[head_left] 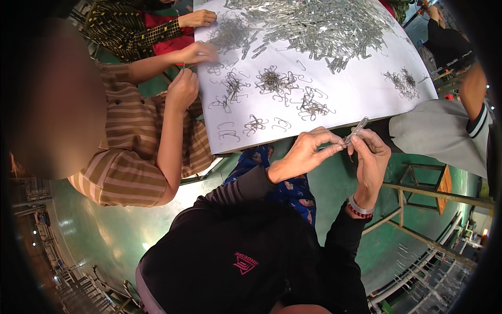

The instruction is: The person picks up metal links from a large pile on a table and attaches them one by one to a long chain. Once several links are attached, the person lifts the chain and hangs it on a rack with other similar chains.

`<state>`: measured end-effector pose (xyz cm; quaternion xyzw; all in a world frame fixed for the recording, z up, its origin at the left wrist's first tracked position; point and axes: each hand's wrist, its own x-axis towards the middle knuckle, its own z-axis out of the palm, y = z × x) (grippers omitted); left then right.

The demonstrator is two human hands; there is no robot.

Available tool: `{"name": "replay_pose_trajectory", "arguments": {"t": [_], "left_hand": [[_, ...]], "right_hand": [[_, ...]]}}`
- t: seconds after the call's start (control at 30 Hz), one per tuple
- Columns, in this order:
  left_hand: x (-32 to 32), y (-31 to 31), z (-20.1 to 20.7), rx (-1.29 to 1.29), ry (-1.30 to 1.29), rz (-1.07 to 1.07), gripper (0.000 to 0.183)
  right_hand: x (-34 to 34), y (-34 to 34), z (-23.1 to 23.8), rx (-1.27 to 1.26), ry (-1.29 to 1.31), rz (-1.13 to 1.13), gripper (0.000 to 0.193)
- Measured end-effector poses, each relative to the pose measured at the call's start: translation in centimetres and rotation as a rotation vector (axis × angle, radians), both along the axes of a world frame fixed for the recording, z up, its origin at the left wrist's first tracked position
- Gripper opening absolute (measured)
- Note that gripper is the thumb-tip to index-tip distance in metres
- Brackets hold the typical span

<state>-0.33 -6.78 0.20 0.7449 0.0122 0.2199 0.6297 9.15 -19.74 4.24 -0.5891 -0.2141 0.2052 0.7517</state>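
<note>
Both of my hands meet just off the table's front edge, over my lap. My right hand is closed round a slim, shiny silver piece, which sticks up tilted between thumb and fingers. At the lower end of that piece, the thumb and forefinger of my left hand pinch together; what they hold is too small to make out. On the white tabletop nearest my hands lie loose bent wire hooks, with another tangle of hooks farther left.
A large heap of silver metal pieces covers the far table. More hooks lie mid-table and others at right. On the left a person in a striped shirt works with both hands; other people sit around. A stool stands at right.
</note>
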Motion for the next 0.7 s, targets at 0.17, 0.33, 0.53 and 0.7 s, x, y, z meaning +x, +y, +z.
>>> {"name": "replay_pose_trajectory", "arguments": {"t": [0.17, 0.33, 0.53, 0.7], "left_hand": [[0.0, 0.3, -0.2, 0.062, -0.022, 0.022, 0.012], [0.0, 0.8, -1.4, 0.069, 0.019, 0.023, 0.013], [0.9, 2.3, -2.3, -0.021, 0.009, 0.102, 0.019], [5.8, 11.1, -5.2, 0.539, 0.176, 0.264, 0.013]], "right_hand": [[-0.7, 0.1, 0.4, -0.028, -0.071, -0.086, 0.011], [-0.8, 0.7, -0.6, -0.025, -0.069, -0.100, 0.010], [-1.2, 0.8, -1.3, -0.090, -0.118, -0.144, 0.015], [-0.4, 0.8, -1.8, -0.132, -0.166, -0.096, 0.018]]}}
